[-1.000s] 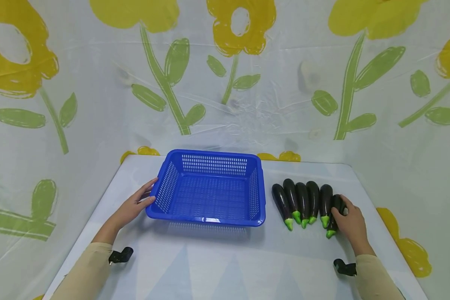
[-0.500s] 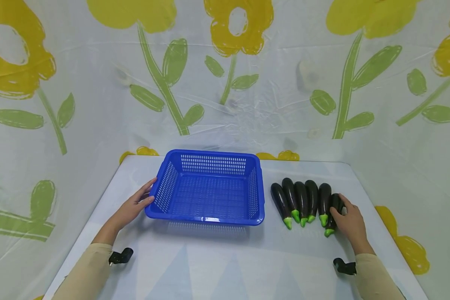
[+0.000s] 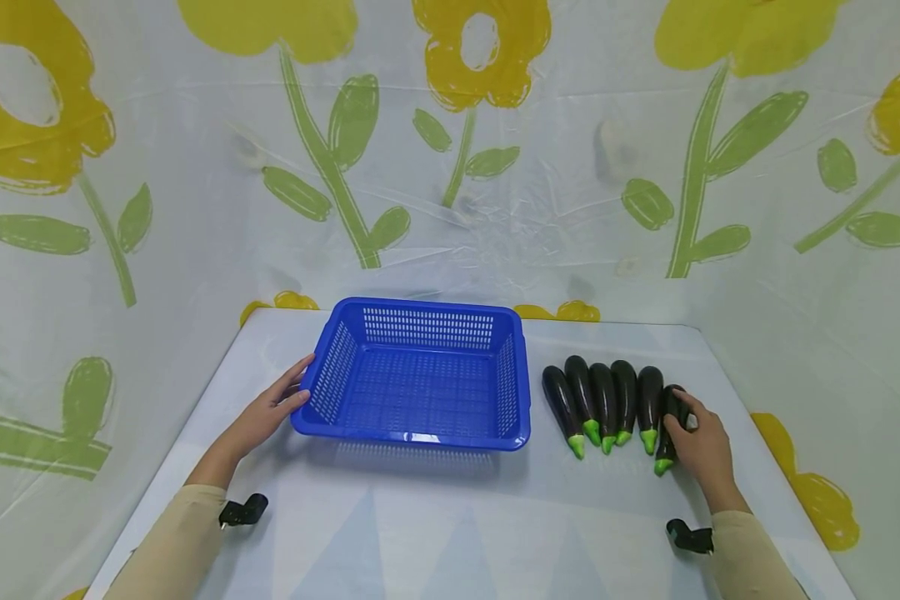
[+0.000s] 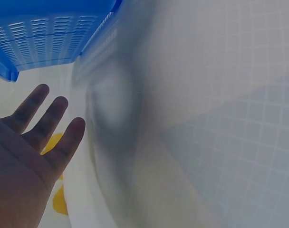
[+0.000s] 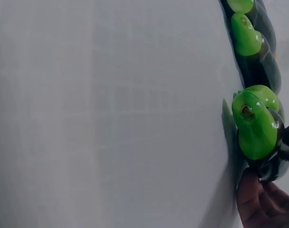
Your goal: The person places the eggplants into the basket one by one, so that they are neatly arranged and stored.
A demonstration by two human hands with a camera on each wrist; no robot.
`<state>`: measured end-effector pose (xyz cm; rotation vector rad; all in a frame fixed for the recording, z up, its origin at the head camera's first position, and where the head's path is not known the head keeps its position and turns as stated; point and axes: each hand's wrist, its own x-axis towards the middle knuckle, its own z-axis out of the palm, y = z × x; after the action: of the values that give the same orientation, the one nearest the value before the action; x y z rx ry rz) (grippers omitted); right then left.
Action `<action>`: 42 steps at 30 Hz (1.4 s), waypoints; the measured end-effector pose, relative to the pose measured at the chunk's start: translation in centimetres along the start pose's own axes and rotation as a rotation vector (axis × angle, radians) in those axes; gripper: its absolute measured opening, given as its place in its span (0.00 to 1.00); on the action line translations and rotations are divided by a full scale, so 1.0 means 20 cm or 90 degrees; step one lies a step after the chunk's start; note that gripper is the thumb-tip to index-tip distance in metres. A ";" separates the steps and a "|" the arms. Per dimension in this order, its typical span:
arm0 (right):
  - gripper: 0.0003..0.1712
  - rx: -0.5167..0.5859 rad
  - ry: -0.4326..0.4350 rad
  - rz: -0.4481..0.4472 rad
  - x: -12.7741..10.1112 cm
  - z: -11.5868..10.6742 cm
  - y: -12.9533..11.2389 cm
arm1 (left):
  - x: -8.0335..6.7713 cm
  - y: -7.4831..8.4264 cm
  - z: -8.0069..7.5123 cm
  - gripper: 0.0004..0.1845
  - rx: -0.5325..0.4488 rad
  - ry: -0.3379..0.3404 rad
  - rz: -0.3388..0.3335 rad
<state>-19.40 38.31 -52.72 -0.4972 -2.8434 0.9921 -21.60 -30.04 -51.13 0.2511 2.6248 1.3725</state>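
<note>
A row of several eggplants, dark purple with bright green stem ends, lies to the right of a blue plastic basket (image 3: 420,383). My right hand (image 3: 703,446) grips the rightmost eggplant (image 3: 671,425), thumb on its left side and fingers over its upper end. In the right wrist view its green stem end (image 5: 254,126) faces the camera, and my fingertips (image 5: 251,190) are against its side. At the basket's left rim my left hand (image 3: 258,421) rests with thumb and forefinger touching. Its other fingers (image 4: 63,142) extend straight below the basket's side (image 4: 44,40) in the left wrist view.
The other eggplants (image 3: 603,400) lie side by side, tips away from me. A white table (image 3: 457,525) with pale blue triangles bears everything. Behind it hangs a flower-printed sheet (image 3: 547,225). Black wrist cameras (image 3: 690,536) sit at both sleeves.
The gripped eggplant has shifted slightly, its stem end swinging a little right, away from its neighbour. My left hand and the basket stay in place.
</note>
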 end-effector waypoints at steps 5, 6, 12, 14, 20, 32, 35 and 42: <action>0.33 0.001 0.020 -0.016 0.00 0.00 0.01 | 0.00 0.00 0.00 0.36 0.003 0.002 -0.002; 0.33 0.001 0.025 -0.020 0.00 0.00 0.01 | 0.00 0.00 0.00 0.36 0.005 0.002 -0.002; 0.32 -0.001 0.051 -0.040 0.00 -0.01 -0.01 | 0.00 0.00 0.00 0.36 0.006 0.001 -0.002; 0.31 0.002 0.059 -0.043 -0.01 -0.01 -0.02 | 0.00 0.01 0.00 0.36 0.001 0.001 -0.001; 0.31 0.014 0.072 -0.048 -0.01 -0.01 -0.04 | 0.00 0.02 0.00 0.36 -0.011 0.002 0.003; 0.31 0.024 0.077 -0.075 -0.01 0.00 -0.12 | 0.01 0.02 0.00 0.36 -0.012 0.003 0.001; 0.31 0.024 0.078 -0.081 -0.01 0.00 -0.14 | 0.01 0.01 -0.01 0.36 -0.023 0.002 0.003; 0.30 0.031 0.085 -0.114 -0.01 0.01 -0.19 | 0.02 0.01 -0.01 0.36 -0.021 0.002 -0.003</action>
<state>-20.25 35.44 -50.52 -0.2863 -2.6829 0.9558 -21.96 -30.02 -50.92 0.2390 2.6010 1.4136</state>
